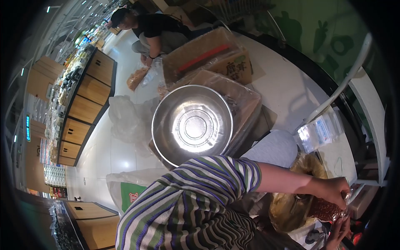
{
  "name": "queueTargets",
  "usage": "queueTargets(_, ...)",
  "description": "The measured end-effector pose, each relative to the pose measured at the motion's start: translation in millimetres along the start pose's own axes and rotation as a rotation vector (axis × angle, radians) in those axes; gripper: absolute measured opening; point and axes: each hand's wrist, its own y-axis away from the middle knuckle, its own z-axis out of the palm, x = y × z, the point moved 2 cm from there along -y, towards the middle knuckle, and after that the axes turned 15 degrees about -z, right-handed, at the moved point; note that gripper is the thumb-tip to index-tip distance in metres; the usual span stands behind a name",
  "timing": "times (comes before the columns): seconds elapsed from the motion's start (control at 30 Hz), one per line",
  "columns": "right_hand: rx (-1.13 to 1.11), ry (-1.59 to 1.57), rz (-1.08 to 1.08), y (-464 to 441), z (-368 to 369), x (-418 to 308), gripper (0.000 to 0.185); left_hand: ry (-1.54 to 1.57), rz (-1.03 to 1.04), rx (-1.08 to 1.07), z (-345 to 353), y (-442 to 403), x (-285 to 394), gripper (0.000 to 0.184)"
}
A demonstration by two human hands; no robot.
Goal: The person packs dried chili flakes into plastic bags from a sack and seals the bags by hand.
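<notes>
From a striped sleeve, my right hand (334, 192) reaches out and pinches the edge of a clear plastic bag (323, 209) of small reddish-brown pieces, whose exact kind I cannot make out. Just below, my left hand (339, 231) has its fingers closed at the same bag's edge, partly in shadow. Beside them a large crumpled yellowish plastic bag (287, 208) lies against the reddish contents. A wide, shiny metal basin (196, 127) stands apart from both hands, over a plastic-lined cardboard box (250, 102).
Another person (156, 35) crouches by an open cardboard box (179, 62), a hand near a bag of orange-brown goods (136, 78). Clear packets (321, 131) lie near a white metal frame (337, 89). Wooden display counters (85, 104) line one side.
</notes>
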Motion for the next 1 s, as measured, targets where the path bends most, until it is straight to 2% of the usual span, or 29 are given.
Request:
queueTargets(0.03,0.125,-0.075,0.019,6.1,-4.3,16.0,0.025,0.002,0.003,-0.01,-1.3,2.8,2.9,0.03)
queueTargets(0.07,0.408,-0.233,0.083,5.8,-0.4,36.4,0.03,0.06,0.001,-0.077,-1.0,4.7,4.5,0.03)
queueTargets(0.1,0.085,-0.262,0.129,13.1,-57.8,89.4,0.047,0.119,-0.004,-0.158,1.6,4.5,5.0,0.03)
queueTargets(0.13,0.083,-0.324,0.069,18.7,-61.7,88.2,0.048,0.115,0.02,-0.201,2.6,1.8,0.9,0.037)
queueTargets(0.17,0.146,-0.312,0.05,24.4,-56.1,88.5,0.048,0.071,0.012,-0.251,1.2,7.3,6.7,0.044)
queueTargets(0.2,0.209,-0.298,0.03,30.3,-51.2,90.7,0.049,0.155,-0.068,-0.324,2.7,10.0,8.4,0.049)
queueTargets(0.27,0.365,-0.475,0.122,8.3,-5.9,24.3,0.045,0.145,-0.06,-0.318,-1.2,12.5,16.1,0.049)
queueTargets(0.3,0.514,-0.485,0.167,5.4,6.7,14.3,0.047,0.233,-0.037,-0.301,1.2,11.1,13.2,0.047)
queueTargets(0.33,0.45,-0.661,0.152,4.4,7.4,19.2,0.048,-0.005,0.004,-0.229,-5.3,12.1,19.4,0.05)
queueTargets(0.4,0.48,-0.61,0.176,4.7,20.6,9.9,0.037,-0.107,-0.012,-0.166,-6.3,12.4,16.0,0.06)
queueTargets(0.43,0.443,-0.632,0.146,0.3,27.8,2.1,0.029,-0.325,-0.024,-0.027,-7.9,17.4,20.5,0.063)
queueTargets(0.47,0.422,-0.612,0.199,-4.7,31.2,-7.0,0.019,-0.229,-0.122,-0.091,-5.6,19.4,27.0,0.065)
queueTargets(0.5,0.399,-0.599,0.257,-9.2,33.4,-14.5,0.01,-0.118,-0.129,-0.16,-2.4,12.7,15.6,0.059)
queueTargets(0.53,0.304,-0.598,0.172,-14.6,32.7,-19.2,0.009,0.031,-0.095,-0.209,1.6,9.3,7.4,0.061)
queueTargets(0.57,0.202,-0.597,0.09,-17.4,32.2,-20.8,0.014,-0.057,-0.152,-0.194,1.9,12.1,15.0,0.058)
queueTargets(0.63,0.176,-0.62,0.073,-16.4,29.8,-15.8,0.021,0.121,-0.248,-0.292,4.1,11.3,9.9,0.057)
queueTargets(0.7,0.201,-0.605,0.047,-17.2,32.2,-19.2,0.024,0.085,-0.24,-0.367,5.8,13.6,12.4,0.052)
queueTargets(0.77,0.438,-0.61,0.118,-21.3,32.6,-28.7,0.026,0.047,-0.228,-0.421,10.6,14.2,11.5,0.048)
queueTargets(0.83,0.365,-0.596,0.116,-18.3,21.9,-18.0,0.026,-0.03,-0.203,-0.397,13.9,13.2,9.2,0.045)
queueTargets(0.9,0.277,-0.322,-0.107,-18.9,16.4,-18.0,0.026,-0.047,-0.201,-0.385,15.7,14.7,9.5,0.043)
queueTargets(1.0,0.205,-0.189,-0.067,-15.7,9.0,-27.0,0.019,-0.064,-0.194,-0.361,18.1,13.9,6.8,0.04)
